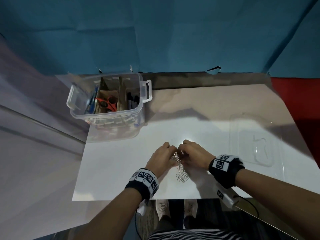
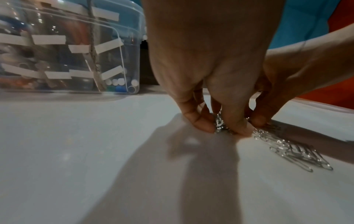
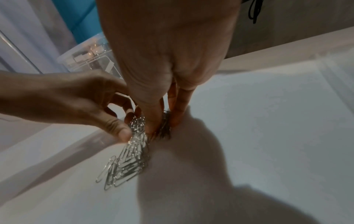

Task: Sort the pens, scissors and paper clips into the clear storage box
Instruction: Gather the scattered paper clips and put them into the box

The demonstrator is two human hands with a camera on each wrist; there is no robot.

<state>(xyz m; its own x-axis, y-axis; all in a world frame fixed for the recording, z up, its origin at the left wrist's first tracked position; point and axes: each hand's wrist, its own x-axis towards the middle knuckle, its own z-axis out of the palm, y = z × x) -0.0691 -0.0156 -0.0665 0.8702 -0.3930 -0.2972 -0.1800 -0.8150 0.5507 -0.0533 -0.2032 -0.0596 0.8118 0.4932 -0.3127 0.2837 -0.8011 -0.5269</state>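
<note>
Head view is showing both hands meeting over a heap of silver paper clips near the front middle of a white sheet. The left hand is curling its fingers down into the far end of the heap, and the right hand is doing the same from the other side, so each hand is pinching a bunch of clips between thumb and fingertips. The nearer part of the heap is lying loose on the sheet, trailing toward the person.

Left wrist view is showing the left thumb and fingers pressing together on a shiny clump at the sheet's surface, with the right hand's fingers touching the same pile just beside them. Right wrist view is showing the right fingers closing on clips too.

At the far left corner, partly on the sheet, the clear storage box is standing open, well apart from the hands. Its cardboard dividers are separating blue pens on the left, red-handled scissors in the middle and black markers on the right. A clear lid is lying flat at the right.
</note>
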